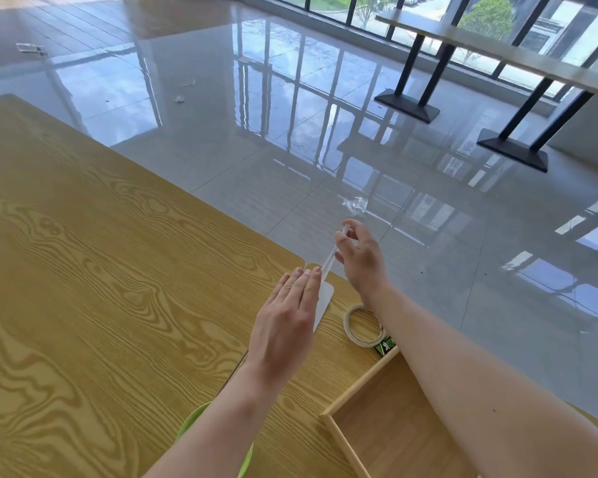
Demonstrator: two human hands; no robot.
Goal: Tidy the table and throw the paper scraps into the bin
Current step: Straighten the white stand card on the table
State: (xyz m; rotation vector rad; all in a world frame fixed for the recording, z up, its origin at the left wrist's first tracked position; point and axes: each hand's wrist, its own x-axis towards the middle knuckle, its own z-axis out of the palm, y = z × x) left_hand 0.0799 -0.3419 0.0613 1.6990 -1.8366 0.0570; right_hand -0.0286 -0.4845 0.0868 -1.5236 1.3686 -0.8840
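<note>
Big yellow wood-grain table (101,270), and the tidying looks well along, I'd judge, though no bin is in sight. An open pale wooden box (394,436) sits at the near right. The left hand (287,319) lies flat, fingers straight, pressing one end of a long whitish translucent paper strip (326,298) onto the table's corner. The right hand (363,257) pinches the strip's far end, raised out past the edge. A pale ring-shaped tape roll (346,321) rests beside the right forearm. Left to bin: this strip, and probably the crumpled clear scrap (354,204) on the floor.
</note>
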